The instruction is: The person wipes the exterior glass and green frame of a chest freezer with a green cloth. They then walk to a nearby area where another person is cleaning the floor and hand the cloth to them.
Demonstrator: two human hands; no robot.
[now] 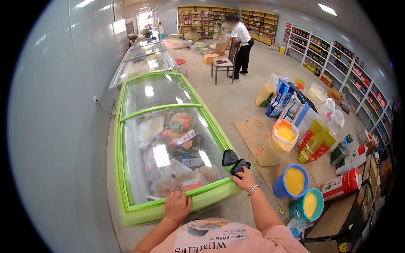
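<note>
A chest freezer (205, 197) with a green frame and sliding glass lids stands before me, packages of frozen food visible through the glass. My left hand (177, 206) rests on its near green edge, fingers curled over the rim, nothing else seen in it. At the near right corner my right hand (244, 179) grips a dark grey cloth (241, 167) with black edging. Part of this cloth, or a second piece, lies folded on the right rim beside it. A metal bangle circles my right wrist.
Right of the freezer stand a blue bucket (277, 183) and a teal bucket (320, 202) of yellow grain, and an open sack (272, 151). Farther back, a person (243, 34) leans over a wooden chair (233, 52); another person crouches beyond. More freezers (118, 74) line the left wall.
</note>
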